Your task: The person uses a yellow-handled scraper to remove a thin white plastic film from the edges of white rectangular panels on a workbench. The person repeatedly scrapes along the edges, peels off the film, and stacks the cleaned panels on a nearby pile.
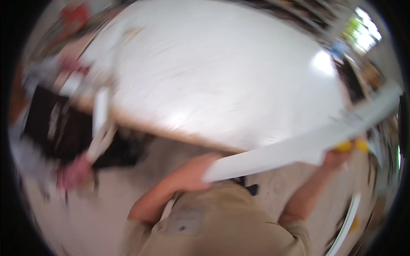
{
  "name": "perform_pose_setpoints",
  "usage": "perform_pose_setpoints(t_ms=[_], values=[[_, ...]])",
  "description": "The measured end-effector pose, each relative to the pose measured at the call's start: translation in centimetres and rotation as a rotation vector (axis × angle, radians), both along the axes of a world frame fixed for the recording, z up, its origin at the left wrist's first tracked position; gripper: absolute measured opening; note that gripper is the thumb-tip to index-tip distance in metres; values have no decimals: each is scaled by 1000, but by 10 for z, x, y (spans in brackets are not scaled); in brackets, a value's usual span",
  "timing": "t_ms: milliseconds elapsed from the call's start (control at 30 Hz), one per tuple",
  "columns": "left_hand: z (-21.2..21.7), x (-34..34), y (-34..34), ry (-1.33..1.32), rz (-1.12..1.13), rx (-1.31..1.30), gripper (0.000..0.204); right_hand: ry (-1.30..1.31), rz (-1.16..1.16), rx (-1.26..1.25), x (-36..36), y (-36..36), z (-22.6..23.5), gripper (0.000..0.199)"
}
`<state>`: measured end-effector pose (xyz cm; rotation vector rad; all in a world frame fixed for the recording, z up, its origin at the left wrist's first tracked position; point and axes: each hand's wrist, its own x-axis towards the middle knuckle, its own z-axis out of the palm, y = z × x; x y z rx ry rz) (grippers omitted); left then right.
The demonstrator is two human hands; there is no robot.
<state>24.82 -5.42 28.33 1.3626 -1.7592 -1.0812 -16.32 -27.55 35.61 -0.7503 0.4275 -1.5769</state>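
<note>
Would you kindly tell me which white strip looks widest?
The long strip in the person's left hand, plainly broader than the short strip by the co-worker's hand and the curved strip at lower right.

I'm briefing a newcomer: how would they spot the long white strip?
Find the big white tabletop. Across its near right edge, a long white strip slants up rightward from the person's left hand. It looks far longer than the white piece by the co-worker's hand at left.

Large, glossy white surface (222, 72) with a brown near edge (183, 136); bright glare at the right end, short dark marks (128, 90) across the top. Blurred tan patch (133, 33), far left; nature indeterminable. Floor (275, 187): pale pinkish-grey.
</note>
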Motion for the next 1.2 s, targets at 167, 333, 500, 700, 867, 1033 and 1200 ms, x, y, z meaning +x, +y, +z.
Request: perform_pose_setpoints(t_ms=[167,333,500,700,867,1033,1200], values=[[-71,65,43,381,-95,491,45,57,-78,-145,111,1,22,15],[-121,122,61,460,-111,754,33,200,-67,6,150,18,6,28],[-129,117,98,100,66,872,36,462,10,19,164,42,-6,29],[-180,128,113,-106,182,882,36,684,140,-25,178,64,-23,33],[-246,148,126,-144,101,976,38,738,288,-18,178,71,-19,34],[-296,173,156,-163,98,1008,41,704,322,-27,181,82,-12,33],[-333,159,152,-298,201,926,42,846,409,123,174,88,-12,34]])
